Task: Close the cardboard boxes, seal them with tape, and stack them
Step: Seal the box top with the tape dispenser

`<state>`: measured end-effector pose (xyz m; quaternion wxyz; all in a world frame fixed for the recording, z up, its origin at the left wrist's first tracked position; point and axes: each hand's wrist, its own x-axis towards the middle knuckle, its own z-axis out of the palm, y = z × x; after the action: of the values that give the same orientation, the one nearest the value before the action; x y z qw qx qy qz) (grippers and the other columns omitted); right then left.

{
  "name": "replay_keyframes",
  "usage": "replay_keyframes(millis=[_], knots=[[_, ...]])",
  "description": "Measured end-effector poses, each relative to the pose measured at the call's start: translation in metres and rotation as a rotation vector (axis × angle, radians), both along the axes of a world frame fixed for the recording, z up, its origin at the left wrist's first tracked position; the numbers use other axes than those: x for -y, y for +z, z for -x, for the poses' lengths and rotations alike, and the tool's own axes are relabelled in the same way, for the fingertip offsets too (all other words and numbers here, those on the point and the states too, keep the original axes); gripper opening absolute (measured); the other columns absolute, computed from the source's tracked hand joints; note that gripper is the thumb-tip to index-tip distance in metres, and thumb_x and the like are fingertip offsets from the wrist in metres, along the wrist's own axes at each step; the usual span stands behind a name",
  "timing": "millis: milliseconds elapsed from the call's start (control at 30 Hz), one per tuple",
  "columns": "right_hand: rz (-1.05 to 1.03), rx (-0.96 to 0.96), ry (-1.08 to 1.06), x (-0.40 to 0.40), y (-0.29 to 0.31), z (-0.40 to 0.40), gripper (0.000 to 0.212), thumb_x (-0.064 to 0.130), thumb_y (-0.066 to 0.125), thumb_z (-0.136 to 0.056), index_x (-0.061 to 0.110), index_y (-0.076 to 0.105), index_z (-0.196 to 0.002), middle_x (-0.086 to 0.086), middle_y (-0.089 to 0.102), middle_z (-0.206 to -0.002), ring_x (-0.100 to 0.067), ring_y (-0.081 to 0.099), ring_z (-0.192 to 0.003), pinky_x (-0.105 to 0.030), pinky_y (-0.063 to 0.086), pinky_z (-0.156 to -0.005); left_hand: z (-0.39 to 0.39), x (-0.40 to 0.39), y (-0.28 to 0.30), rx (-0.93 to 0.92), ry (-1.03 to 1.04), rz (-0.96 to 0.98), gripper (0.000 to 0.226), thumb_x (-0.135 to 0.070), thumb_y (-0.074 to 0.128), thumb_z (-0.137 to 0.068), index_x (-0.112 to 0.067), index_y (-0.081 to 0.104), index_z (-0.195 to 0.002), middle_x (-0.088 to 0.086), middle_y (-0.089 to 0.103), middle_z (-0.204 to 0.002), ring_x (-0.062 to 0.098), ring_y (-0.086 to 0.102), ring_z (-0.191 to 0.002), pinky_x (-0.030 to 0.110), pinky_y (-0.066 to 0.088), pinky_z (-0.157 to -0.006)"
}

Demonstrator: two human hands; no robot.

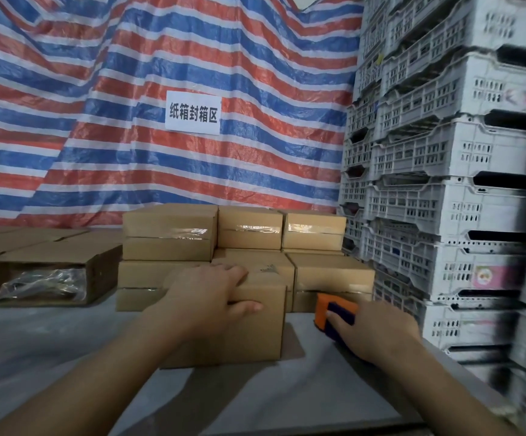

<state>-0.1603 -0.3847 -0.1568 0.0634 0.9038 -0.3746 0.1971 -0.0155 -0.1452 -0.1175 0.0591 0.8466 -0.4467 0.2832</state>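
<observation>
Brown corrugated cardboard fills the middle of the table: one small closed cardboard box (249,328) sits nearest the person, flaps down, on the grey table surface (51,347). The left hand (211,294) is spread over its top front edge, fingers laid fairly straight across the lid and the thumb hooked down the front face, holding it flat and steady. I cannot make out a strip of tape on this box from where I stand, so I judge it closed but perhaps not yet sealed.

Just to its right the right hand (371,328) is wrapped around an orange and dark blue tape dispenser (334,313), held low near the tabletop beside the box.

Behind them rises the stack of sealed cardboard boxes (233,234), two layers deep as far as I can see, with shiny clear tape glinting along their seams. That part looks done.

Well off to the left lies an open cardboard box with clear plastic wrap inside (44,278), on its side with its mouth towards us, and more flat cardboard beyond it; those appear to be waiting their turn.

So the job seems roughly midway: several boxes stacked, one in hand, some left to go.

Around it all hang a red, white and blue striped tarpaulin (98,121) with a white paper sign (193,112), and a tower of white plastic crates (444,184) on the right.
</observation>
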Motion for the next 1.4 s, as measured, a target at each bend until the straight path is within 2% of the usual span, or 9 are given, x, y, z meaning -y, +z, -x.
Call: replay_keyframes(millis=[200,367,500,633,833,967,1067,1200,1400], knots=[[0.043,0.062,0.004,-0.004,-0.013,-0.002,0.042,0.065,0.043,-0.093,0.025,0.056,-0.084,0.008,0.049,-0.075,-0.013,0.048,-0.063,-0.028,0.034,-0.05,0.003,0.0,0.002,-0.007,0.038,-0.036,0.065,-0.079,0.039,-0.084,-0.035,0.044,-0.131,-0.01,0.056,-0.123,0.009,0.055,-0.095,0.019,0.027,-0.054],[0.027,0.23,0.007,0.001,-0.001,0.0,0.054,0.071,0.045,-0.085,0.021,0.051,-0.065,0.009,0.051,-0.061,-0.014,0.051,-0.055,-0.027,0.034,-0.047,0.004,0.001,0.003,-0.032,0.039,-0.042,0.065,-0.076,0.044,-0.084,-0.032,0.045,-0.133,-0.007,0.057,-0.124,0.01,0.054,-0.099,0.022,0.037,-0.066],[-0.384,0.622,0.254,0.002,0.056,-0.004,0.063,0.067,0.057,-0.085,0.009,0.07,-0.064,-0.004,0.064,-0.048,-0.018,0.063,-0.047,-0.026,0.043,-0.047,0.003,0.001,0.001,-0.027,0.061,-0.037,0.069,-0.076,0.045,-0.083,-0.03,0.044,-0.134,-0.005,0.056,-0.128,0.014,0.055,-0.106,0.028,0.039,-0.073],[-0.985,0.804,0.591,-0.018,0.114,-0.027,0.056,0.065,0.062,-0.085,0.01,0.074,-0.083,-0.009,0.075,-0.07,-0.019,0.069,-0.057,-0.029,0.056,-0.06,0.001,0.0,0.001,-0.094,0.045,-0.015,0.067,-0.079,0.042,-0.082,-0.032,0.045,-0.131,-0.007,0.057,-0.124,0.011,0.054,-0.102,0.027,0.038,-0.074],[-1.262,0.58,0.912,-0.037,0.141,-0.077,0.052,0.053,0.068,-0.08,0.01,0.07,-0.11,-0.011,0.075,-0.082,-0.021,0.071,-0.063,-0.03,0.059,-0.055,0.004,-0.017,0.024,-0.616,-0.12,0.257,0.044,-0.051,0.024,-0.1,-0.028,0.057,-0.117,-0.004,0.063,-0.113,0.013,0.059,-0.1,0.036,0.048,-0.091],[-1.142,0.505,0.938,-0.039,0.139,-0.091,0.07,0.058,0.073,-0.07,0.008,0.067,-0.119,-0.013,0.076,-0.087,-0.021,0.072,-0.066,-0.03,0.059,-0.059,-0.002,-0.022,0.042,-1.245,-0.247,0.768,0.05,-0.042,0.024,-0.107,-0.013,0.065,-0.114,0.003,0.068,-0.114,0.009,0.063,-0.095,0.016,0.051,-0.065],[-1.042,0.418,0.943,-0.045,0.146,-0.095,0.074,0.063,0.078,-0.057,0.011,0.069,-0.11,-0.015,0.077,-0.097,-0.026,0.074,-0.078,-0.039,0.062,-0.081,-0.012,-0.023,0.052,-1.387,-0.319,0.933,0.068,-0.054,0.018,-0.104,-0.005,0.064,-0.117,0.011,0.072,-0.109,0.02,0.066,-0.105,0.029,0.048,-0.083],[-0.968,0.327,0.919,-0.058,0.154,-0.098,0.068,0.063,0.074,-0.064,0.012,0.071,-0.108,-0.015,0.077,-0.101,-0.032,0.073,-0.092,-0.048,0.053,-0.101,-0.019,-0.031,0.067,-1.621,-0.427,1.078,0.063,-0.056,0.032,-0.102,-0.004,0.054,-0.128,0.019,0.072,-0.11,0.028,0.071,-0.099,0.029,0.057,-0.063],[-0.974,0.306,0.914,-0.055,0.154,-0.102,0.078,0.064,0.074,-0.058,0.008,0.07,-0.111,-0.014,0.077,-0.093,-0.023,0.073,-0.074,-0.04,0.06,-0.08,-0.016,-0.026,0.066,-1.548,-0.378,1.164,0.023,-0.025,0.061,-0.095,-0.01,0.066,-0.113,0.004,0.077,-0.079,0.019,0.074,-0.085,0.035,0.056,-0.086]])
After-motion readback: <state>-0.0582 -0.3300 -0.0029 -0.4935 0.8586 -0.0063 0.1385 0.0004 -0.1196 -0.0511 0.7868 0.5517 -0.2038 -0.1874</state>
